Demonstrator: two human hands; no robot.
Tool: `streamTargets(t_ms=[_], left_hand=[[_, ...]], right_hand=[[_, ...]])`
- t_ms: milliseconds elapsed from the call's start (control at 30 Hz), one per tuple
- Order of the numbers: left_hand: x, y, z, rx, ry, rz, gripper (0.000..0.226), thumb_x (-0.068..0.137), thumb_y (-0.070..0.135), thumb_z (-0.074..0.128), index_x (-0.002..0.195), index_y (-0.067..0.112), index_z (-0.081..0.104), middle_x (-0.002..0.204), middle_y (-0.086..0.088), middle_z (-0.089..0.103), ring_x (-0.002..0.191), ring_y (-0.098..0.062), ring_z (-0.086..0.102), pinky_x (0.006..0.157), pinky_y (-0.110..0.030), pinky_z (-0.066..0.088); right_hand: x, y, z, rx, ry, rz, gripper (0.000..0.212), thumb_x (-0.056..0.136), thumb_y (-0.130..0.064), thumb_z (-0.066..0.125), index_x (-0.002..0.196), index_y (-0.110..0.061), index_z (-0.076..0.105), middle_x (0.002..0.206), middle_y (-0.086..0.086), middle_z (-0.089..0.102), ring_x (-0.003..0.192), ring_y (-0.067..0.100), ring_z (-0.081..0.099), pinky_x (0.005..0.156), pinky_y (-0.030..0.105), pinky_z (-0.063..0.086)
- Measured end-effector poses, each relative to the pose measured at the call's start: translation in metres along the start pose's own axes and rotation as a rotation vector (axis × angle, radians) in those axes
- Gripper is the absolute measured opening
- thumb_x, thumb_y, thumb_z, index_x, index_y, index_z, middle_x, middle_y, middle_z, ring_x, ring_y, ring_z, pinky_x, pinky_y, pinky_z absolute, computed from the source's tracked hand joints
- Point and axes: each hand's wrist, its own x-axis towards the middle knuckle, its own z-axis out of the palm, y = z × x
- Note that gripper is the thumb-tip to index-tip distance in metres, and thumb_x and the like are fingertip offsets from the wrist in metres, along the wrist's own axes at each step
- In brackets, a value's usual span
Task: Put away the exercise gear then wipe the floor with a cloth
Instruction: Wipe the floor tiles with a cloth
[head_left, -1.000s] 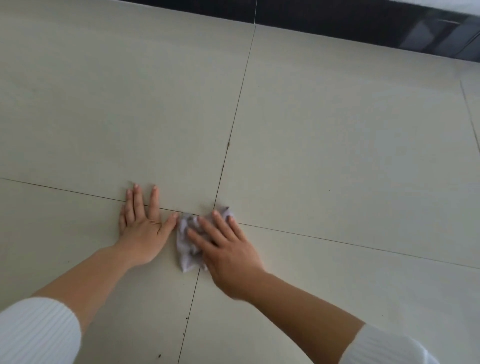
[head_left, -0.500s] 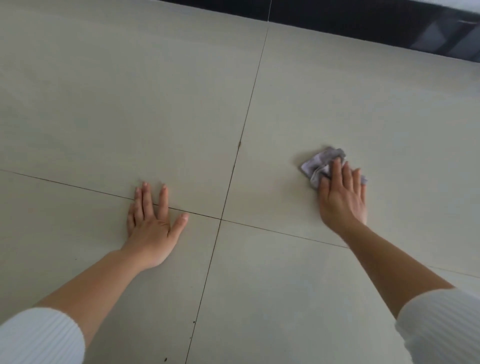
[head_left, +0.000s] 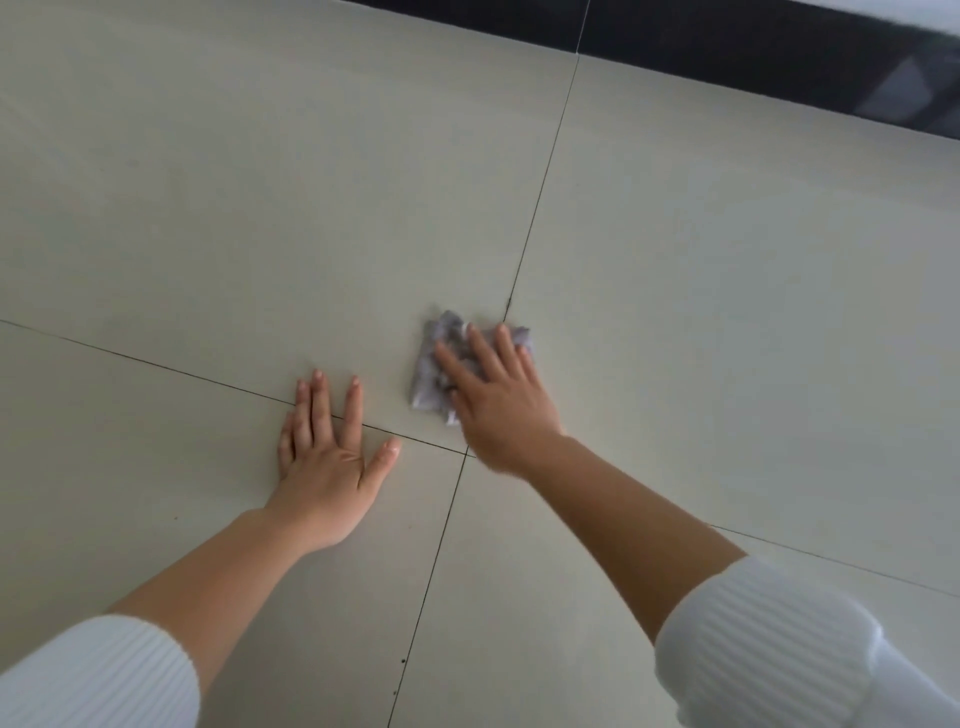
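Note:
A crumpled grey-lilac cloth (head_left: 434, 371) lies on the pale tiled floor (head_left: 208, 182) near where the grout lines cross. My right hand (head_left: 496, 397) presses flat on the cloth with fingers spread, covering its right half. My left hand (head_left: 330, 460) rests palm down on the floor to the left, fingers apart, holding nothing. It lies across a grout line. No exercise gear is in view.
A dark skirting band (head_left: 727, 57) runs along the far edge of the floor at the top right. Thin grout lines (head_left: 540, 197) divide the large tiles. A few small dark specks (head_left: 403, 661) sit near the bottom.
My right hand slid the cloth back leftward from the right tile to the grout crossing, after sweeping it out to the right. My left hand stayed planted.

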Motion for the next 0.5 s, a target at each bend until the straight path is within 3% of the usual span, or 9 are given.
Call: streamTargets(t_ms=[67, 167, 267, 333, 400, 500], left_hand=[[0.0, -0.001, -0.002, -0.012, -0.026, 0.008, 0.092, 0.075, 0.078, 0.007, 0.145, 0.027, -0.026, 0.149, -0.006, -0.038, 0.133, -0.016, -0.041, 0.113, -0.039, -0.015], [0.0, -0.003, -0.004, -0.03, -0.075, 0.012, 0.089, 0.088, 0.066, 0.032, 0.144, 0.03, -0.028, 0.146, -0.004, -0.044, 0.129, -0.014, -0.045, 0.114, -0.04, -0.016], [-0.002, -0.003, -0.005, -0.084, -0.049, 0.028, 0.084, 0.09, 0.063, 0.03, 0.145, 0.031, -0.025, 0.148, -0.002, -0.041, 0.132, -0.013, -0.042, 0.113, -0.039, -0.016], [-0.006, -0.003, -0.004, -0.138, 0.016, 0.035, 0.076, 0.093, 0.059, 0.028, 0.148, 0.032, -0.017, 0.152, 0.0, -0.034, 0.136, -0.011, -0.037, 0.114, -0.037, -0.014], [-0.007, -0.002, -0.002, -0.164, 0.113, 0.043, 0.069, 0.095, 0.053, 0.029, 0.151, 0.03, -0.005, 0.157, -0.002, -0.023, 0.142, -0.014, -0.026, 0.115, -0.039, -0.007], [0.002, 0.003, -0.002, -0.149, 0.213, 0.055, 0.062, 0.097, 0.045, 0.03, 0.151, 0.024, 0.009, 0.159, -0.007, -0.007, 0.145, -0.02, -0.011, 0.116, -0.042, 0.001]], right_hand=[[-0.021, -0.008, 0.008, -0.047, -0.007, -0.076, 0.055, 0.102, -0.038, 0.02, 0.151, -0.035, -0.006, 0.16, 0.0, -0.012, 0.143, 0.027, -0.022, 0.115, 0.039, -0.014], [-0.052, -0.011, 0.025, -0.046, -0.002, -0.169, 0.057, 0.1, -0.038, 0.027, 0.152, -0.034, 0.003, 0.161, 0.001, 0.0, 0.142, 0.028, -0.019, 0.117, 0.044, -0.007], [-0.081, 0.002, 0.039, -0.135, 0.013, -0.269, 0.053, 0.097, -0.042, 0.03, 0.149, -0.035, 0.023, 0.157, 0.001, 0.025, 0.145, 0.032, 0.014, 0.116, 0.049, 0.019], [-0.096, 0.026, 0.038, -0.179, 0.006, -0.321, 0.049, 0.099, -0.046, 0.026, 0.146, -0.036, 0.028, 0.154, -0.001, 0.031, 0.144, 0.028, 0.023, 0.116, 0.045, 0.022], [-0.106, 0.054, 0.033, -0.223, 0.019, -0.281, 0.049, 0.1, -0.047, 0.024, 0.148, -0.034, 0.026, 0.155, -0.001, 0.028, 0.144, 0.025, 0.021, 0.117, 0.042, 0.018], [-0.107, 0.092, 0.022, -0.197, 0.072, 0.023, 0.053, 0.1, -0.046, 0.018, 0.151, -0.031, 0.015, 0.157, -0.003, 0.017, 0.145, 0.023, 0.017, 0.116, 0.036, 0.011]])
